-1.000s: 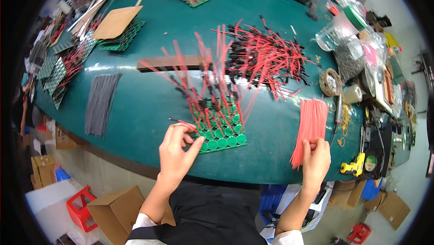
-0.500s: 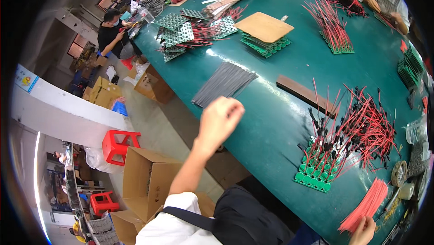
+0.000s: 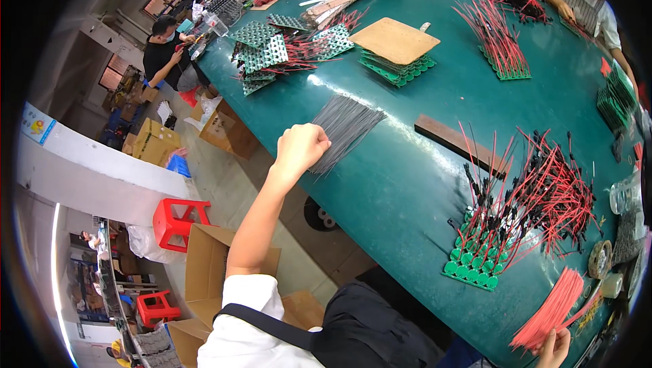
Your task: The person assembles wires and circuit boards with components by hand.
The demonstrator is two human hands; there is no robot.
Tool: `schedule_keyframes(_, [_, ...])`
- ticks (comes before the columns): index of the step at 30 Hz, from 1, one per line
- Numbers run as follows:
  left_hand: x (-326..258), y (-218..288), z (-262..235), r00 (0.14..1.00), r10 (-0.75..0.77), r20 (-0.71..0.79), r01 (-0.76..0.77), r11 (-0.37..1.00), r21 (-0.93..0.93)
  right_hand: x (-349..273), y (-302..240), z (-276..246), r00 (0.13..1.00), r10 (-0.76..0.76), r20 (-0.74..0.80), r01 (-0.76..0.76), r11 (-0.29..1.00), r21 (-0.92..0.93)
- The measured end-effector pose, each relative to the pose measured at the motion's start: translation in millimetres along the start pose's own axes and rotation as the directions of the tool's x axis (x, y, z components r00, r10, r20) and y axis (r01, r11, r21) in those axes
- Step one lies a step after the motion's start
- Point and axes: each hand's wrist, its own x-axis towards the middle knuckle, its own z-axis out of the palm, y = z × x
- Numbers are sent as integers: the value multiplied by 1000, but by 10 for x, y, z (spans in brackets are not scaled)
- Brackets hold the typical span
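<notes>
A flat bundle of thin black wires (image 3: 350,127) lies near the table's left edge. My left hand (image 3: 302,145) is closed at the bundle's left side, its fingertips curled in; what they hold, if anything, is hidden. At the lower right lies a thick bundle of red wires (image 3: 550,307). My right hand (image 3: 553,349) is closed on the near end of these red wires, partly cut off by the picture's lower edge. A few red strands slant away to the right of that bundle.
Green round-celled boards (image 3: 472,269) with red wires and black connectors stand at the right. A dark brown bar (image 3: 455,140) lies mid-table. Farther off are a tan board (image 3: 396,40) on green panels and a wired panel (image 3: 506,62). Two people work at the table's far sides.
My left hand has moved left and slightly away, to the left side of the black wires, which now lie more loosely spread. Some red strands now stand apart near my right hand.
</notes>
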Motion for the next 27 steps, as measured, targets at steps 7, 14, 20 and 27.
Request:
schedule_keyframes(7, [56,-16,-86,996,-64,65,65,998,-12,90,195,-70,994,-67,-85,79,986,149])
schedule_keyframes(14, [54,-219,-91,994,-79,78,85,994,-75,8,19,116,975,-104,-198,128,985,114])
schedule_keyframes(20, [-212,284,-225,983,-85,165,185,483,-856,-347,-257,448,861,-304,-408,338,941,13])
schedule_keyframes(27, [-1225,1227,363,983,-152,-103,-91,82,-992,-491,-548,1417,795,-546,-265,519,838,-169])
